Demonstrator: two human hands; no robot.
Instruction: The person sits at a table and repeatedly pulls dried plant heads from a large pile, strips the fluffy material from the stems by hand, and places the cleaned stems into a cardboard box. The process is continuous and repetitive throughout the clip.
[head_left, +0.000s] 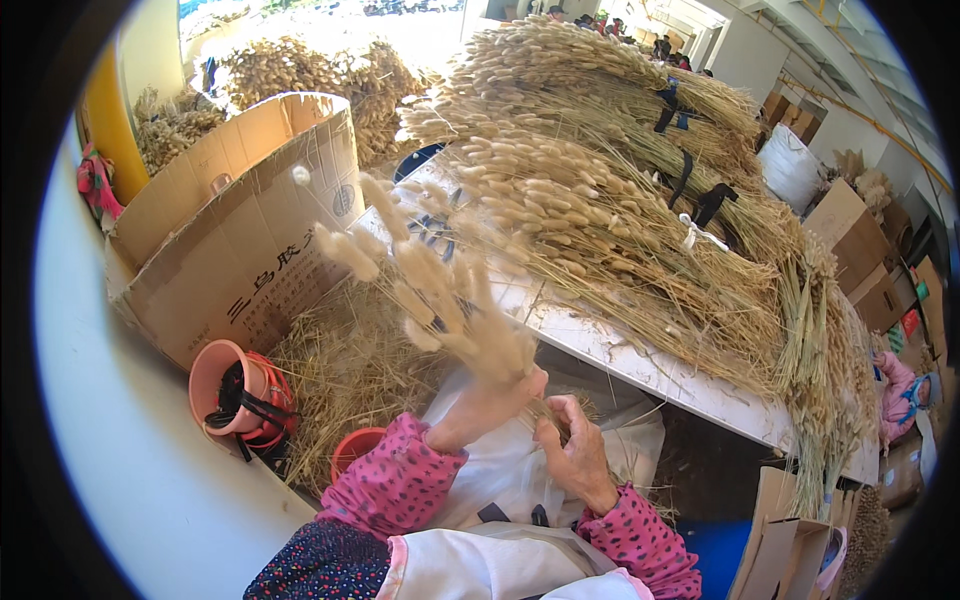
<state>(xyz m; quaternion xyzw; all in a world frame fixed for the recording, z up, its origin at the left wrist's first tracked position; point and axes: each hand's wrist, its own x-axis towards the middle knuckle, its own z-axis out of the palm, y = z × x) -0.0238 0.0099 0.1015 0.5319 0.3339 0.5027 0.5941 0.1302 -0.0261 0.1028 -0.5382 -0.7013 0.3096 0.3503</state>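
Observation:
My left hand (487, 409) is closed around a small bunch of dried bunny-tail grass (457, 307), whose fluffy heads point up and away from me, slightly blurred. Just right of it, my right hand (576, 454) has its thumb and forefinger curled on the lower stems of the same bunch. Both hands are over my lap, which a pale translucent sheet (487, 480) covers. Beyond them, a large pile of bunny-tail grass (555, 202) lies on a white table (600, 360), some of its bundles tied with dark strips and one with a white tie (701, 232).
A large cardboard box (247, 240) bearing writing stands at left. Near it are a pink bucket (214, 375) with dark items, a red container (352, 446) and loose straw (330, 375) on the floor. Cardboard (780, 547) stands at lower right; a person in pink (896, 397) is far right.

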